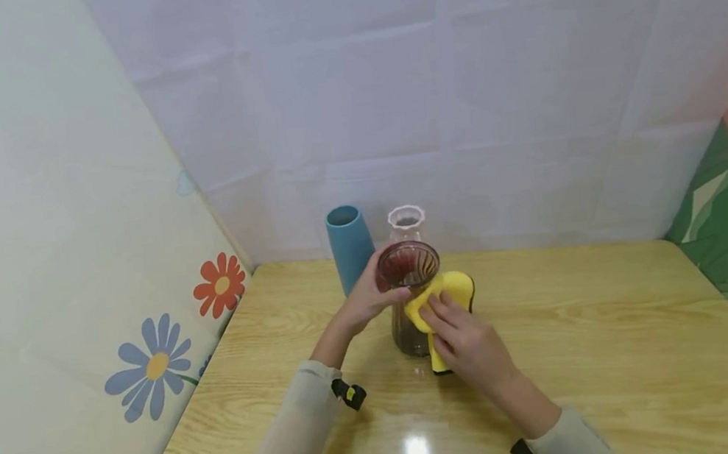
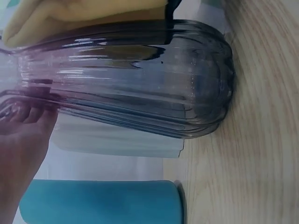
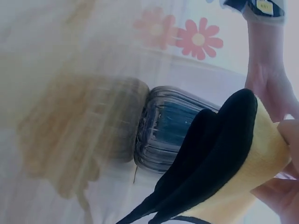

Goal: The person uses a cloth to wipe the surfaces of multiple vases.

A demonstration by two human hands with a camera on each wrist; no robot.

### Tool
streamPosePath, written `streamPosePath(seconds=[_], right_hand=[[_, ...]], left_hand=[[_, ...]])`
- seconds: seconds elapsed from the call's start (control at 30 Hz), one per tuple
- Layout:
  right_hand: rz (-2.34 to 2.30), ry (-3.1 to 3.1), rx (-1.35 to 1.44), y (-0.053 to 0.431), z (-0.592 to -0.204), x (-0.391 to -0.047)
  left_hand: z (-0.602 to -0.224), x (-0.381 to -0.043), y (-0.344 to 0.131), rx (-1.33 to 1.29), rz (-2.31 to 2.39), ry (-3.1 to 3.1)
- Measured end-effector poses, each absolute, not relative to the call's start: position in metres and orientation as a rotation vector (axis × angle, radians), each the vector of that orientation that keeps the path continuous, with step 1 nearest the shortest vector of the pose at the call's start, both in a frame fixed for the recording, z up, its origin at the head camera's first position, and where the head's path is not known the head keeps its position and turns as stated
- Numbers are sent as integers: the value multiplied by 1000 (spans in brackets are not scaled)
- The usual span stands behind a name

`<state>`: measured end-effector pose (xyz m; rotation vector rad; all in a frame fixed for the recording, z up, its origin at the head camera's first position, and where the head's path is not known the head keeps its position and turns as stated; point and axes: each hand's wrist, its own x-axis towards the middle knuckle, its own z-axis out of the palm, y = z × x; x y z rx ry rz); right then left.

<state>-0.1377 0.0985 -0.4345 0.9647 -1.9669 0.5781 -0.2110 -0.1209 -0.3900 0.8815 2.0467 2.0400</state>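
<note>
A ribbed glass vase (image 1: pixel 409 335), purplish at the neck and grey toward the base, stands upright on the table. My left hand (image 1: pixel 369 297) grips it just below its flared rim. In my right hand (image 1: pixel 477 352) is a yellow cloth (image 1: pixel 460 292) with black edging, pressed against the vase's right side near the neck. The left wrist view shows the vase (image 2: pixel 140 88) lengthwise, its base at the tabletop and the cloth (image 2: pixel 88 14) along one side. Folds of the cloth (image 3: pixel 266 154) cover part of the vase (image 3: pixel 161 135) in the right wrist view.
Behind and left of the glass vase stands a blue tapered vase (image 1: pixel 349 247). A white vase with a scalloped rim (image 1: pixel 406 215) is directly behind it, mostly hidden. The wood-grain table (image 1: pixel 582 337) meets a white sheet backdrop (image 1: pixel 337 96) and a flower-printed left wall (image 1: pixel 36 217).
</note>
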Motion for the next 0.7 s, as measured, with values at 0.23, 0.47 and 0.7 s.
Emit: streamPosePath(seconds=[0.23, 0.47, 0.7], right_hand=[[518, -1985, 970, 95, -441, -129], [460, -2067, 950, 93, -447, -120], [428, -2147, 948, 93, -450, -115]], left_hand=[[-391, -219, -125, 896, 1986, 2026], [-391, -222, -127, 880, 1964, 1998], [-390, -223, -126, 869, 1965, 1967]])
